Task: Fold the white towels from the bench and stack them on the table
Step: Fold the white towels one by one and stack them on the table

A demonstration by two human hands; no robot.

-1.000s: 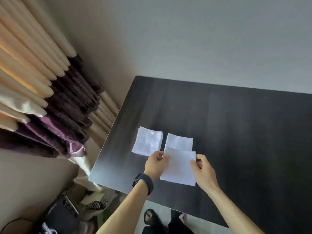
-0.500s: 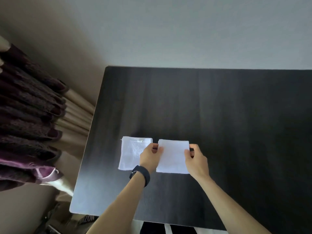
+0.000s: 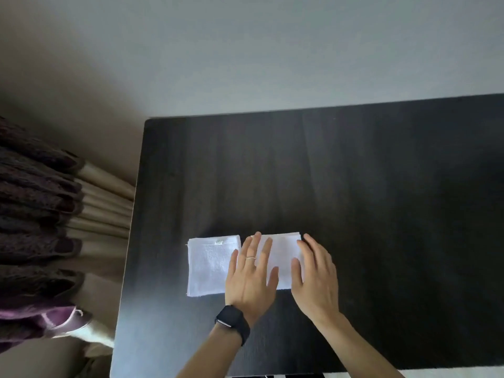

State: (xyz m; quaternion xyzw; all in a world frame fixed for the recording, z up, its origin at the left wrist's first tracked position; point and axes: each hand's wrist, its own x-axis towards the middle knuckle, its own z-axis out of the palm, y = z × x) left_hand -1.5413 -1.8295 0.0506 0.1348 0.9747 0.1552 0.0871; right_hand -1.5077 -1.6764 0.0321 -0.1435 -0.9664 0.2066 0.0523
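Dark table [image 3: 354, 214], two towels [image 3: 210, 266] [image 3: 283, 249], two hands [image 3: 249, 285] [image 3: 316, 282]

Bare forearms, black smartwatch [image 3: 231, 321] on left wrist, thin ring [image 3: 251, 258] on left finger

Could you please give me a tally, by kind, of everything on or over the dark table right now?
Folded white towels: 2 (left towel, right towel)
Hands: 2 (left hand, right hand)
Black wristwatch: 1
Ring: 1
Total: 6
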